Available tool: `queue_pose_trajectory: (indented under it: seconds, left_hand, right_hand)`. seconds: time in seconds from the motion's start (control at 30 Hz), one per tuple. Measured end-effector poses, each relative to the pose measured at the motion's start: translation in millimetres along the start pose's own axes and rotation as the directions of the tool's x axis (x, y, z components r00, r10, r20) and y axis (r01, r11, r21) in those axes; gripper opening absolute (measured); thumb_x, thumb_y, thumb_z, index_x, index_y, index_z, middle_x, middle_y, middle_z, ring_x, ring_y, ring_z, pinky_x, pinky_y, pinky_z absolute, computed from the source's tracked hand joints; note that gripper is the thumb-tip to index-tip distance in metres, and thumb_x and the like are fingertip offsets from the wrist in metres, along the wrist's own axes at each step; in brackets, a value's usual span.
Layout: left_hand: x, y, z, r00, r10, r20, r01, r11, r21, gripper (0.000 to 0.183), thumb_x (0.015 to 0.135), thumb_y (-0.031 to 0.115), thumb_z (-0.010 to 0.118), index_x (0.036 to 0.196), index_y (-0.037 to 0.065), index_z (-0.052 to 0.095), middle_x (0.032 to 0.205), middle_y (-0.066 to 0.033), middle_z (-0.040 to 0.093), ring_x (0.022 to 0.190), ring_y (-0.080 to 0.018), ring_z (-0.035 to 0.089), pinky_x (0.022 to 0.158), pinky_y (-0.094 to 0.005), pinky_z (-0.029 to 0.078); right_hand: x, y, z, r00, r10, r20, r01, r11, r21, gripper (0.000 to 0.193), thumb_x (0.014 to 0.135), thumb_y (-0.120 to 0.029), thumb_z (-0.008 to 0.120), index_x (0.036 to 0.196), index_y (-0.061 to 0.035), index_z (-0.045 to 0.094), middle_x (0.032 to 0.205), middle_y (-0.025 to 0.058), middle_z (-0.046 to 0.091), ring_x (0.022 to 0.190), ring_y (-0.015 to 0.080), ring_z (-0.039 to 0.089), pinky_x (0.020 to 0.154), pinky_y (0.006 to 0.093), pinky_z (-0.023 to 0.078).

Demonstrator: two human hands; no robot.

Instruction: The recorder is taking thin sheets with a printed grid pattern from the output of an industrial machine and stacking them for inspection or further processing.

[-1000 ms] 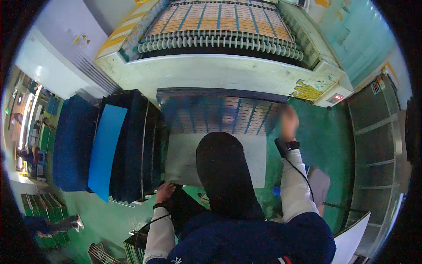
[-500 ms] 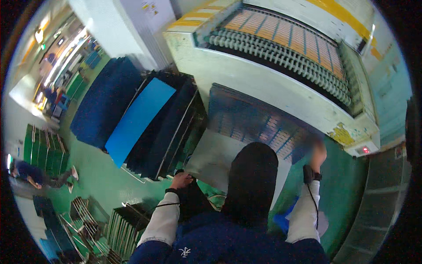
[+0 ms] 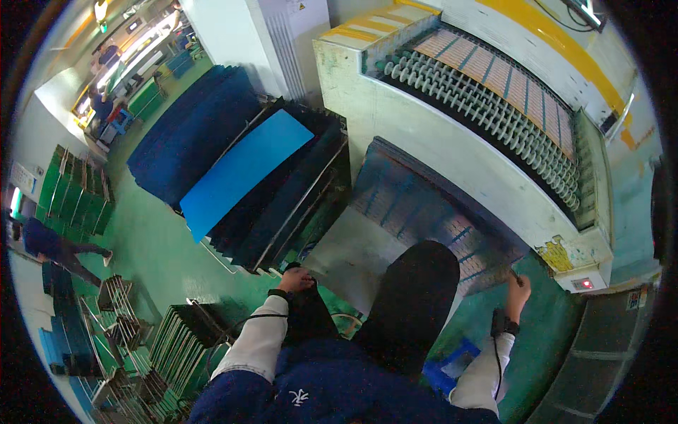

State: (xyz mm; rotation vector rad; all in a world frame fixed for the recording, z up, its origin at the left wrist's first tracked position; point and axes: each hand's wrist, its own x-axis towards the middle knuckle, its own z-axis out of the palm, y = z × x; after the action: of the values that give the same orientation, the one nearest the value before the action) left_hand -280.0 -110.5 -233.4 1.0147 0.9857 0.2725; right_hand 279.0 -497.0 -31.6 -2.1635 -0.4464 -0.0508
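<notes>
My right hand (image 3: 519, 297) is at the right end of a printed panel (image 3: 417, 212) with dark stripes and a coppery pattern. Its fingers are closed around a small dark thing that I cannot make out, close to the panel's corner. Behind this panel stand more dark panels, their edges showing. Under it lies a flat grey board (image 3: 353, 244), partly covered by my right leg. On my left knee rests my left hand (image 3: 296, 280), fingers curled in, with nothing visible in them.
A roller conveyor machine (image 3: 487, 120) carrying patterned panels stands ahead. To the left, a rack holds dark blue sheets (image 3: 191, 134) under a bright blue sheet (image 3: 247, 173). Wire racks (image 3: 183, 336) stand lower left. A person (image 3: 56, 244) walks at far left. A blue crate (image 3: 452, 364) sits near my right arm.
My view has shifted, so the machine and racks sit differently. My right hand has moved lower along the panel's right end. The left hand stays on my knee.
</notes>
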Motion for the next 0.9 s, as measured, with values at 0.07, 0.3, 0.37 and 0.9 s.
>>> queue_pose_trajectory:
  seconds: [0.07, 0.3, 0.37, 0.9]
  left_hand:
    - [-1.5, 14.7, -0.8, 0.995, 0.097, 0.030, -0.101, 0.968, 0.230, 0.024, 0.086, 0.019, 0.059, 0.101, 0.001, 0.054, 0.087, -0.0126, 0.058, 0.075, -0.0270, 0.064, 0.060, -0.0368, 0.054]
    - [-2.0, 135.1, 78.2, 0.992, -0.116, -0.043, 0.119, 0.989, 0.090, 0.045, 0.080, 0.033, 0.066, 0.108, 0.000, 0.055, 0.098, -0.0091, 0.060, 0.080, -0.0212, 0.062, 0.064, -0.0346, 0.051]
    - [3.0, 174.2, 101.0, 0.996, 0.023, -0.083, -0.008, 0.985, 0.175, 0.060, 0.079, 0.036, 0.068, 0.123, 0.000, 0.047, 0.109, -0.0099, 0.058, 0.081, -0.0200, 0.061, 0.068, -0.0333, 0.051]
    - [47.2, 263.8, 145.2, 0.791, 0.552, -0.262, -0.493, 0.830, 0.261, 0.060, 0.079, 0.030, 0.068, 0.129, 0.003, 0.046, 0.117, -0.0138, 0.055, 0.095, -0.0164, 0.054, 0.080, -0.0290, 0.045]
  right_hand:
    - [5.0, -10.2, -7.6, 0.983, -0.079, 0.164, 0.087, 0.995, -0.045, 0.020, 0.071, -0.012, 0.069, 0.070, -0.0007, 0.053, 0.063, -0.0007, 0.045, 0.060, 0.0091, 0.040, 0.054, 0.0267, 0.035]
    - [-13.6, -72.0, 43.6, 0.782, -0.144, 0.607, 0.294, 0.943, -0.155, 0.017, 0.071, -0.015, 0.066, 0.077, -0.0003, 0.060, 0.064, 0.0114, 0.056, 0.058, 0.0183, 0.055, 0.054, 0.0330, 0.041]
    - [-18.9, -75.9, 65.6, 0.725, -0.197, 0.660, 0.396, 0.903, -0.166, 0.017, 0.072, -0.016, 0.064, 0.079, -0.0013, 0.061, 0.065, 0.0146, 0.057, 0.059, 0.0241, 0.058, 0.054, 0.0350, 0.042]
    - [-59.3, -113.6, 58.8, 0.661, -0.405, 0.632, 0.531, 0.848, -0.011, 0.011, 0.074, -0.013, 0.061, 0.073, -0.0023, 0.059, 0.069, 0.0174, 0.055, 0.065, 0.0355, 0.056, 0.055, 0.0392, 0.042]
